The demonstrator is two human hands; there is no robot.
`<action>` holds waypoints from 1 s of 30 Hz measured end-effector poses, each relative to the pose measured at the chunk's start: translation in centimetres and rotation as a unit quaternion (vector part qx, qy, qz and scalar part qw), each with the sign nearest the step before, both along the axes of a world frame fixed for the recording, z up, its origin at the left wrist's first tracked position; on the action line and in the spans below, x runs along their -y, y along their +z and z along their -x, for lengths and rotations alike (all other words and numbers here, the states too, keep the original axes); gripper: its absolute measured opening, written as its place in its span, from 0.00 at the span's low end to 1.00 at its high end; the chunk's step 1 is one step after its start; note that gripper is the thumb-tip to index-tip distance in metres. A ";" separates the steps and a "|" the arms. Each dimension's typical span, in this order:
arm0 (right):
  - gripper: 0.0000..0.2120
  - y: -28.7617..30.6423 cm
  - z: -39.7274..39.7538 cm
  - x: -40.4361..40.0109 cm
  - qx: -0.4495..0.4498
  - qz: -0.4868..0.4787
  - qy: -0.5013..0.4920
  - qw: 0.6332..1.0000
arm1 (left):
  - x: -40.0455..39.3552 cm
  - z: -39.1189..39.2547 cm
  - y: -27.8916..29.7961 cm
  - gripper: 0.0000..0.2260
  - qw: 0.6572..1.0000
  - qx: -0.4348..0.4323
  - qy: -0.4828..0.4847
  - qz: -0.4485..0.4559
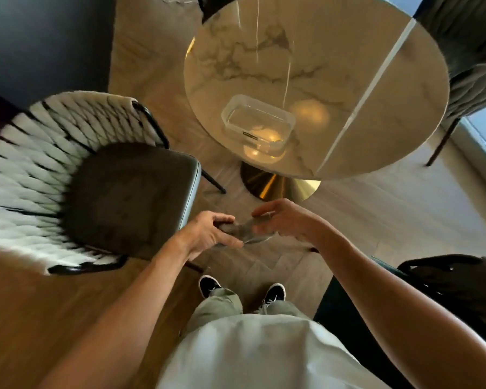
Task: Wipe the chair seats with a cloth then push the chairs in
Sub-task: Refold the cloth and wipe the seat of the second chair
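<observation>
glossy marble table point(334, 88) on shiny brass base point(281, 186), clear plastic tub point(258, 122), woven-rope chair point(40, 153), wood floor point(26, 304).

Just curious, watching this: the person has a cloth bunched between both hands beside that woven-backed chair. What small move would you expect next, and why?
Probably bringing the cloth left, down onto the dark seat of the woven-backed chair. Both the left hand and right hand hold the cloth above the floor, not touching the seat, and the chair stands pulled out from the round table.
</observation>
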State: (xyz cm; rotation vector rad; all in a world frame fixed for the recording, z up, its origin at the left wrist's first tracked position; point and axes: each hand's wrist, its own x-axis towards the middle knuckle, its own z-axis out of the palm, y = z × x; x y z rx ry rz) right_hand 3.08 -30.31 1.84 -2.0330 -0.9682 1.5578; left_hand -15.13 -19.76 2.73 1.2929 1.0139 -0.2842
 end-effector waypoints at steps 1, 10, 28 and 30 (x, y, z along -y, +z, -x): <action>0.21 0.2 0.4 -0.9 0.041 0.012 0.071 0.997 | -0.1 0.4 -0.1 0.28 1.000 -0.005 -0.019 -0.018; 0.10 0.8 4.8 -8.2 0.186 0.025 0.256 0.948 | -2.7 4.1 -1.5 0.09 0.950 -0.113 -0.063 -0.285; 0.31 -2.4 11.1 -17.2 -0.214 0.101 0.010 0.972 | -12.1 16.5 -3.5 0.16 0.946 0.095 0.254 0.177; 0.22 -3.1 12.0 -17.9 -0.223 0.098 -0.010 0.970 | -12.1 18.0 -4.7 0.22 0.933 0.102 0.280 0.201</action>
